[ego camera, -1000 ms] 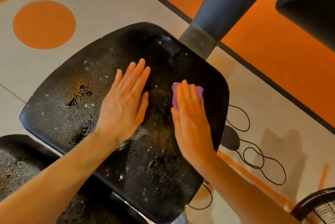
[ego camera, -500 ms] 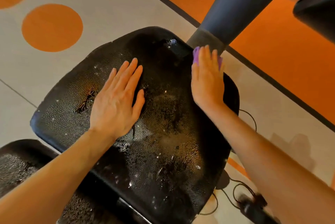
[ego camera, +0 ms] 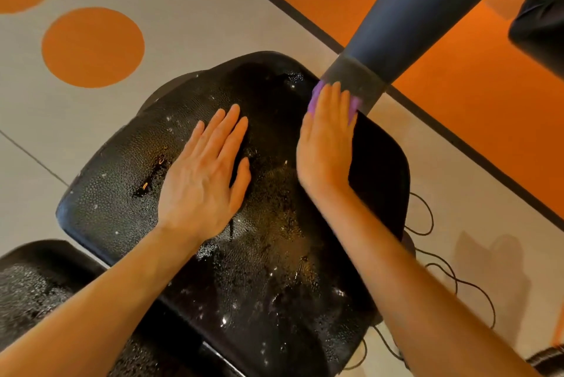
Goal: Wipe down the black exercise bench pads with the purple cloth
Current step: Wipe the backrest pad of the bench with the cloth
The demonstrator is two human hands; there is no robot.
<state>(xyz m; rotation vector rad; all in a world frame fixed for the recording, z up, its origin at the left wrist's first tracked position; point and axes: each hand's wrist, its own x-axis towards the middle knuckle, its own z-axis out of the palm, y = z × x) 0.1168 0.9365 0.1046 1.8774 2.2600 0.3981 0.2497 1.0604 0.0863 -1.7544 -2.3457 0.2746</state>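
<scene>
A black bench pad [ego camera: 268, 270] fills the middle of the view, wet and speckled with droplets, with a torn spot on its left side. My left hand [ego camera: 207, 175] lies flat on the pad, fingers together, holding nothing. My right hand [ego camera: 326, 144] presses the purple cloth [ego camera: 316, 99] flat against the pad's far right edge. Only the cloth's corners show beyond my fingers. A second black pad [ego camera: 33, 282] sits at the lower left, also wet.
A dark blue frame post [ego camera: 406, 19] rises from just behind the cloth toward the top right. Another black pad [ego camera: 540, 32] is at the right edge. A black cable [ego camera: 451, 273] loops on the grey and orange floor to the right.
My right hand slid the cloth from the pad's middle to its far edge by the post. My left hand stayed flat on the pad. The view shifted slightly.
</scene>
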